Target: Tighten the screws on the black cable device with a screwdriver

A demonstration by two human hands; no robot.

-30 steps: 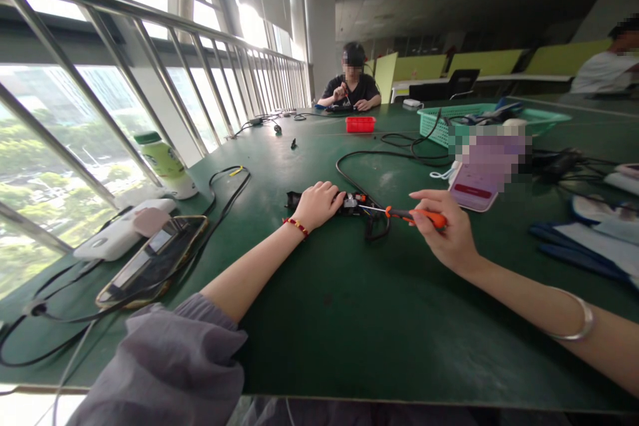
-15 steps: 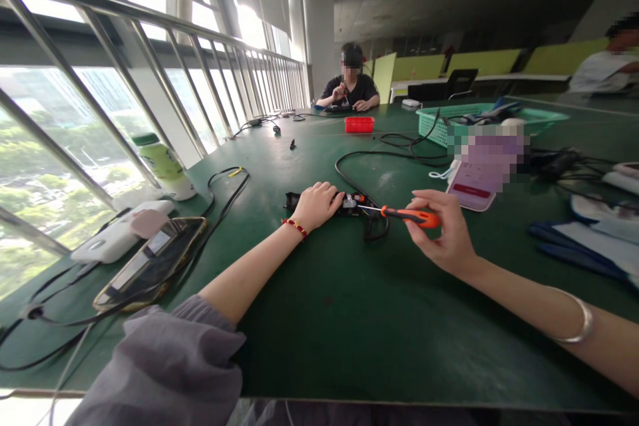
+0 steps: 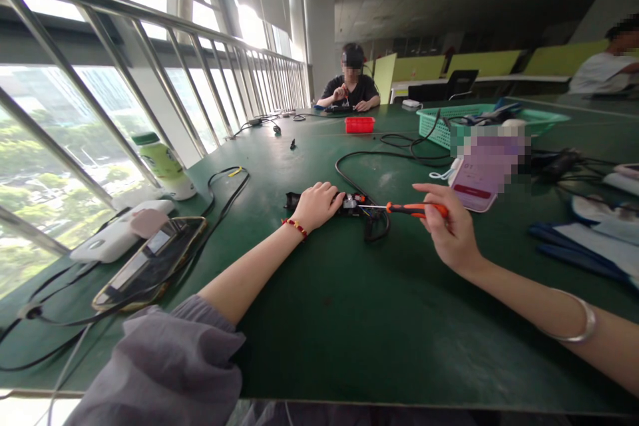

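My left hand (image 3: 319, 205) is closed over a black corded power tool (image 3: 292, 200) lying on the green table (image 3: 319, 319). The tool's right part is opened up, with metal, orange bits and thin wires showing; its exact kind is hard to make out. In my right hand (image 3: 452, 229) is an orange-and-black screwdriver (image 3: 412, 210), gripped at the back of its handle. Its shaft points left, and the tip reaches the tool's exposed insides. A black cord (image 3: 344, 166) runs from the tool toward the back right.
A green basket (image 3: 434, 125) with tools, a purple-screened phone (image 3: 474, 180) and blue-and-white gloves (image 3: 574, 239) lie right. A red box (image 3: 359, 125) stands ahead, before a seated person (image 3: 349, 83). A bottle (image 3: 164, 166), power bank (image 3: 110, 239) and another phone (image 3: 150, 266) are left.
My right hand shifted slightly left, then back to the right with the screwdriver, and its grip moved toward the handle's end. My left hand and the power tool stay in place.
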